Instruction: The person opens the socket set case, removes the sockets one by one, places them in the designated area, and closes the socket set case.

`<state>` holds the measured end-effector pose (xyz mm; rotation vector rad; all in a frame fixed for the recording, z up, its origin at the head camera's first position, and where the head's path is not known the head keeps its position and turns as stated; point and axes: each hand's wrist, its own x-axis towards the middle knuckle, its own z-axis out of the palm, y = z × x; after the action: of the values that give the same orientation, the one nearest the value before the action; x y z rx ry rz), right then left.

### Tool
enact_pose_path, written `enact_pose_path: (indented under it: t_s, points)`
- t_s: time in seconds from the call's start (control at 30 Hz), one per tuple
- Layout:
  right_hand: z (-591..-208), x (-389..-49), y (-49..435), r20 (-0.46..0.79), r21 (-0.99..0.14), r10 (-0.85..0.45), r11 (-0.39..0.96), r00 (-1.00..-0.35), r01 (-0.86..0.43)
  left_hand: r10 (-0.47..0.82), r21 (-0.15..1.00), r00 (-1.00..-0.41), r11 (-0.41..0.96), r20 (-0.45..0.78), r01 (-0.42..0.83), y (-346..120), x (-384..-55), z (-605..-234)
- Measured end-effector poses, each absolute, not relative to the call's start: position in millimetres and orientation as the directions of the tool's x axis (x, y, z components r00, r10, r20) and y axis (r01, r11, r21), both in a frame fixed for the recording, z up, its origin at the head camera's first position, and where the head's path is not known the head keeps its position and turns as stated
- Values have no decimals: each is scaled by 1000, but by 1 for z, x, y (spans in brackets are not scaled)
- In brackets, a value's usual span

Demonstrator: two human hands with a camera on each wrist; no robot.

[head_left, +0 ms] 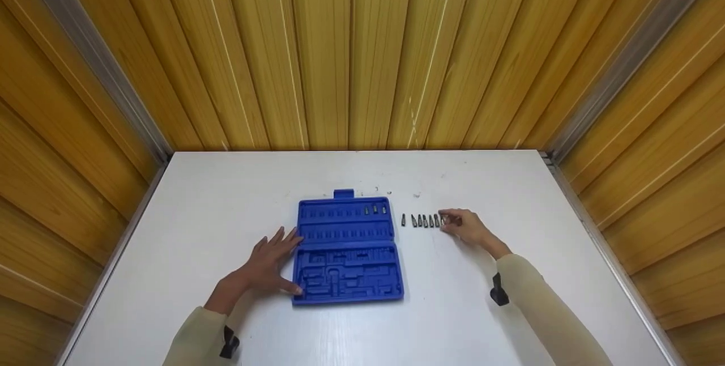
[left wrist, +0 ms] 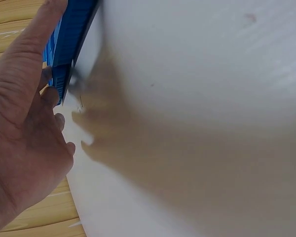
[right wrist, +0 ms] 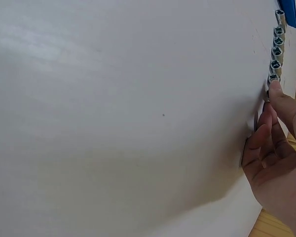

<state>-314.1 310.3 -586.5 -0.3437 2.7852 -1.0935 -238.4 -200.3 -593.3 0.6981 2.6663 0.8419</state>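
Presumably to steady the blue case [head_left: 345, 222], the left grip [head_left: 266, 267] lies spread, unclenched, against its left edge, while right of it the right grip [head_left: 467, 227] pinches a bit [head_left: 444, 220] ending a row of bits [head_left: 425, 221] seemingly aligned for easy reach.

Saw a blue plastic case [head_left: 343, 245] lying open, touched at its left edge by the left hand [head_left: 267, 261]. Counted three small metal bits [head_left: 375, 209] seated in the case's far right corner. Found a row of loose metal bits [head_left: 425, 221] right of the case, pinched at the outer end by the right hand [head_left: 468, 228].
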Motion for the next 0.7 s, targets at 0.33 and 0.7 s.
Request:
enact_pose_path:
  t_s: [0.33, 0.7]
  points:
    - [-587, -312, 312, -61, -673, -244, 726, -968, -141, 524, 599, -846, 710, -96, 372, -201, -239, -594]
    - [-571, -315, 315, -80, -732, -306, 664, -949, -153, 523, 614, -847, 700, -92, 365, -202, -239, -595]
